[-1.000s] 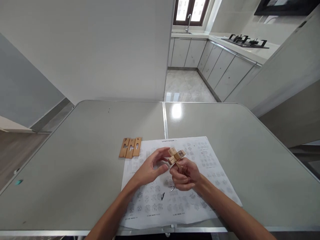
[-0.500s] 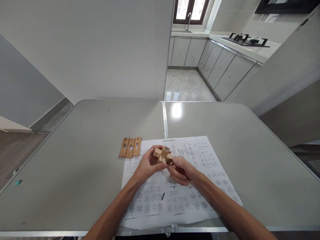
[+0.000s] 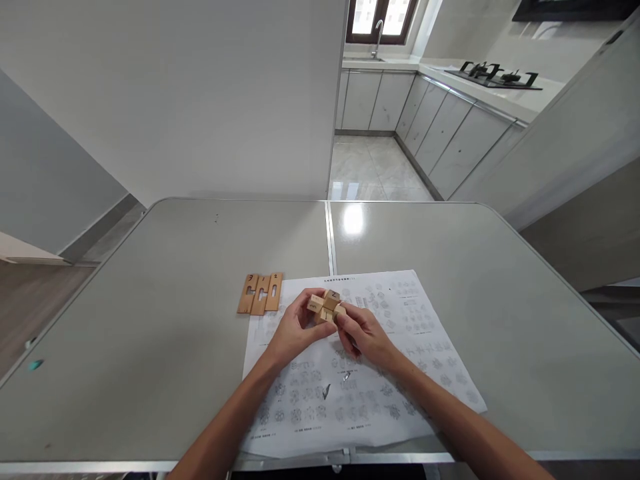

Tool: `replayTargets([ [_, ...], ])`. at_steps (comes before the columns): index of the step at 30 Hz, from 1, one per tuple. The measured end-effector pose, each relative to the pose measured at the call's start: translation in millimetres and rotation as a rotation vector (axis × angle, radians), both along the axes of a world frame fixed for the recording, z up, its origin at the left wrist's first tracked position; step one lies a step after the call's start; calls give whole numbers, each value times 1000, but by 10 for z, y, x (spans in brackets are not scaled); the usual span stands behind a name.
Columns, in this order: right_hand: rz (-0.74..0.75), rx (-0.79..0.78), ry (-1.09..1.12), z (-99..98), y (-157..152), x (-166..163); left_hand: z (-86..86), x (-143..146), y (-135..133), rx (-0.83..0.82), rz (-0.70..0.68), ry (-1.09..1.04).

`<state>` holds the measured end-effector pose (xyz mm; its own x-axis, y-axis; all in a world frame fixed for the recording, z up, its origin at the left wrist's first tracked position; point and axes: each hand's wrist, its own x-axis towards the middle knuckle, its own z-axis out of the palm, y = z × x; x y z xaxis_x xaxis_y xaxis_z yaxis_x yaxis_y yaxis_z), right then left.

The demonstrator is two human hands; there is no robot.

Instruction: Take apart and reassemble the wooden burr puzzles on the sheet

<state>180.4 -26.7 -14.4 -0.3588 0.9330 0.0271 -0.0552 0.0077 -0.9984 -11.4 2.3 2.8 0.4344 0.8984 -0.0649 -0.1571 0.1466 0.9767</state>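
Note:
Above the printed sheet (image 3: 400, 427), both hands close around a wooden burr puzzle (image 3: 327, 305) made of interlocking light-wood bars, some with marks on their ends. My left hand (image 3: 296, 331) grips it from the left, thumb along the near side and fingers behind. On the right side, my right hand (image 3: 364, 331) pinches a bar end between thumb and fingers. Part of the puzzle is hidden by the fingers. Left of it lie three flat wooden pieces (image 3: 260, 294) side by side, slotted and numbered 3, 1 and 2, close to the sheet's upper left corner.
The grey folding table (image 3: 150, 347) has a metal seam (image 3: 330, 237) down its middle. Two small dark torn scraps (image 3: 326, 391) lie on the sheet. A small teal object (image 3: 36, 365) sits near the table's left edge. Behind are a white wall and a kitchen.
My right hand has shifted up and inward, with its fingers now closed nearer the puzzle's right bar. My left hand keeps its hold in nearly the same place.

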Motion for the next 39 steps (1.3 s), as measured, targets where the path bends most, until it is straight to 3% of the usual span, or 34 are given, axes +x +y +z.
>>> replayTargets([
  [7,-56,82,-92,57,-4,-16,57,5,-9,-11,-21,-7],
  [15,-238,379,-341,23,14,-31,84,-1,-10,-21,39,56],
  [22,-168,321,-154,86,-39,-7,2,-29,-5,-10,66,25],
  [28,-184,230,-165,54,-67,-34,106,1,-13,-15,8,55],
  [33,-297,356,-294,35,-73,-66,158,28,-18,0,-25,68],
  [39,-323,469,-374,35,-70,-66,159,17,-10,30,-24,131],
])
